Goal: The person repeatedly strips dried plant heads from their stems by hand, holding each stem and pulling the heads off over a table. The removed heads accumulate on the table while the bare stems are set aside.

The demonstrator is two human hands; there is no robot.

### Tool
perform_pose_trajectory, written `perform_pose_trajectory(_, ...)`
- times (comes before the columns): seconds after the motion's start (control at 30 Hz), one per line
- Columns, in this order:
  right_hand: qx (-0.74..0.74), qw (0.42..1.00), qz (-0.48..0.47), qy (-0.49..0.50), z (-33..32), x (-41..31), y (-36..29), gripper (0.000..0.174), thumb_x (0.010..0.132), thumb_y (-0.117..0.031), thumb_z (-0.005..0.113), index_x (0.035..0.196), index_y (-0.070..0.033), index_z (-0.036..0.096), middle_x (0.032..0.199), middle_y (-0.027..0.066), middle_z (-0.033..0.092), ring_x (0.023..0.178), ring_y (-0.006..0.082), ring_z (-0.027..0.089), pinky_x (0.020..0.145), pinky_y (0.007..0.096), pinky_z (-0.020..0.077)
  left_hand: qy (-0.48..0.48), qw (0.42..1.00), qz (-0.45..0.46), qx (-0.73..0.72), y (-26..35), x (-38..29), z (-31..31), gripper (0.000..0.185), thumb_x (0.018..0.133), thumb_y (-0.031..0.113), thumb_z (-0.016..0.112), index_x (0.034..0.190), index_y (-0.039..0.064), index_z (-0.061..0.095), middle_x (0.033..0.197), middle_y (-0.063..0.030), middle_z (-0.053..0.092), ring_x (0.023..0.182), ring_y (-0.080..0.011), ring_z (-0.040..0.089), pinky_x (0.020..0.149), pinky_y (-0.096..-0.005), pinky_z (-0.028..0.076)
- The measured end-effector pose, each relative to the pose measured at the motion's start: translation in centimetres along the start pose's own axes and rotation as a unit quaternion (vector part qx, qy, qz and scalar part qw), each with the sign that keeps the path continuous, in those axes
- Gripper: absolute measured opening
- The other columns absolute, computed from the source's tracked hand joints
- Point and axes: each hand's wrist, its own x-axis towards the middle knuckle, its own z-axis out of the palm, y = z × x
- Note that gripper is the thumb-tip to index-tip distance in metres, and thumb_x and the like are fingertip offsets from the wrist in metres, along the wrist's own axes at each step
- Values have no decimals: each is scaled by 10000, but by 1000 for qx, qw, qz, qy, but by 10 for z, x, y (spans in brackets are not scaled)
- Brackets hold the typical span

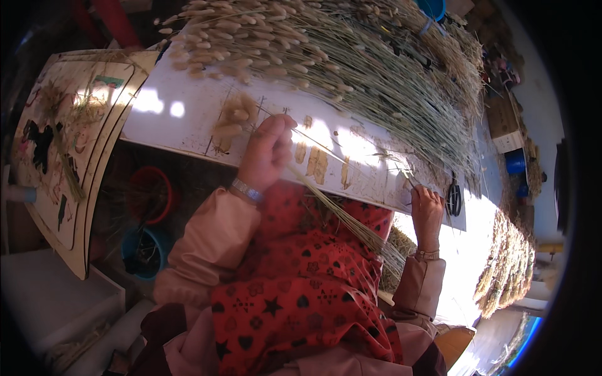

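Note:
My left hand (270, 152), slightly blurred, is closed around a bundle of dried bunny tail grass. Its fluffy heads (235, 117) stick out to the left over the table, and its long stems (343, 218) slope down to the right across my red apron (305, 282). At the table's front edge, my right hand (428, 209) pinches thin grass stems between thumb and fingers; glare blurs their tips. A pair of scissors with black handles (454, 199) lies just right of that hand. A large heap of bunny tail grass (367, 80) covers the back of the white table (174, 127).
Stained boards (80, 155) on the left hold a small dried bunch (66, 155). Below them stand a red bucket (153, 195) and a blue bucket (146, 254). More dried bundles (508, 263) lie at right, near a cardboard box (505, 124). Brown tape-like patches mark the tabletop.

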Motion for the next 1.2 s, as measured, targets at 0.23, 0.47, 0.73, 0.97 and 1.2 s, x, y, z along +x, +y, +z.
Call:
perform_pose_trajectory(0.23,326,938,-115,-22,-1,68,-104,487,828,-203,691,1264,-78,516,1131,122,591,958,260,604,828,357,471,7,997,-4,80,2,-3,8,197,957,261,540,1023,80,577,687,64,423,479,-23,264,405,-178,207)
perform_pose_trajectory(0.47,574,806,-85,-114,26,101,-175,134,930,-134,589,958,-3,596,727,-12,534,606,69,470,559,230,423,30,1000,-7,8,4,-5,11,226,958,283,517,1052,81,558,702,58,427,492,-18,290,423,-177,241)
perform_pose_trajectory(0.73,558,774,-35,-298,13,88,-137,160,916,-151,574,1030,-39,584,771,-22,578,630,57,511,585,232,453,29,999,7,-44,0,-4,12,161,974,264,488,1009,120,550,668,68,386,459,-25,249,402,-184,189)
perform_pose_trajectory(0.97,613,770,-25,-176,32,93,-177,247,882,-51,607,1123,-36,555,809,-8,566,571,54,489,489,216,413,7,1000,5,7,0,-5,18,174,959,282,526,964,112,564,624,86,324,451,-9,223,390,-188,165)
perform_pose_trajectory(1.2,661,734,19,-154,44,85,-171,150,948,-106,531,928,13,620,643,-17,503,562,41,424,513,205,379,-3,1000,6,-6,-4,-4,13,186,955,305,537,938,127,587,656,67,394,431,-6,224,385,-183,164)
